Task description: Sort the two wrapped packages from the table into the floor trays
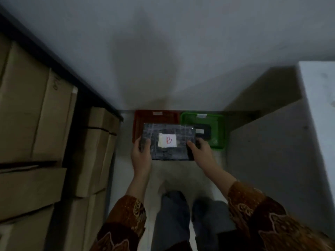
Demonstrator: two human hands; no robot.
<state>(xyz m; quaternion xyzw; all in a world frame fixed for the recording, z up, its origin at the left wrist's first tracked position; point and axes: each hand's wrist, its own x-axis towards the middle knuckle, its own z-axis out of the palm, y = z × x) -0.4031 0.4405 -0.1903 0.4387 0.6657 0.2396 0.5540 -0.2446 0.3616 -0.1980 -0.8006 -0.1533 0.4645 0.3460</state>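
A flat dark package (174,151) wrapped in clear film, with a white label bearing a red "B", is held level between both hands above the floor. My left hand (140,153) grips its left edge and my right hand (200,151) grips its right edge. Beyond it, against the wall, stand a red tray (155,116) on the left and a green tray (218,124) on the right. The package covers most of the red tray. Inside the green tray lies a second dark wrapped package (205,132) with a small white label.
Stacked cardboard boxes (38,124) fill dark shelving on the left. A white table or counter (319,105) rises on the right, with its side panel (268,151) next to the green tray. My legs (190,220) stand on the pale floor in the narrow aisle.
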